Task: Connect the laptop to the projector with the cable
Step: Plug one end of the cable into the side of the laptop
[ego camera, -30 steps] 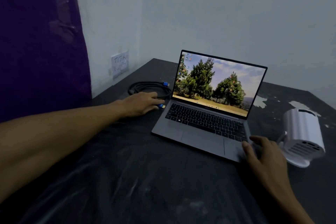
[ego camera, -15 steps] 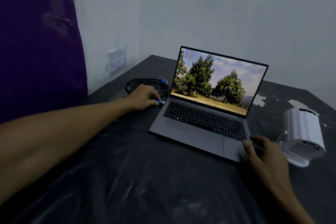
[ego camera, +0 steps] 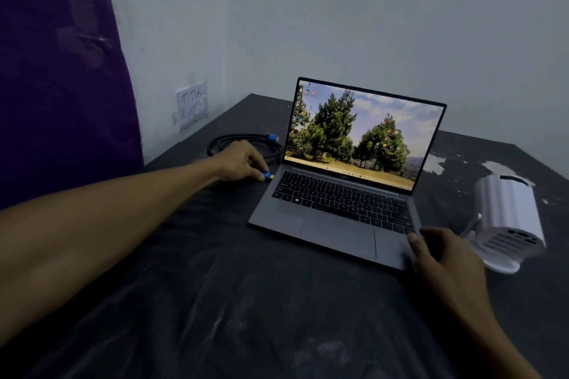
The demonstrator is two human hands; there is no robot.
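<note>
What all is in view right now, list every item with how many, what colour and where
Laptop: one, grey, open, screen lit, table centre.
Cable: one, black, coiled left of the laptop; one blue plug lies free on the coil.
Projector: one, white, right of the laptop.
Wall socket: one, white, scribbled on, left wall.
Curtain: one, purple, far left.
Table: one, black, scuffed.
Left hand: holds the other blue plug at the laptop's left edge.
Right hand: rests on the laptop's front right corner.
</note>
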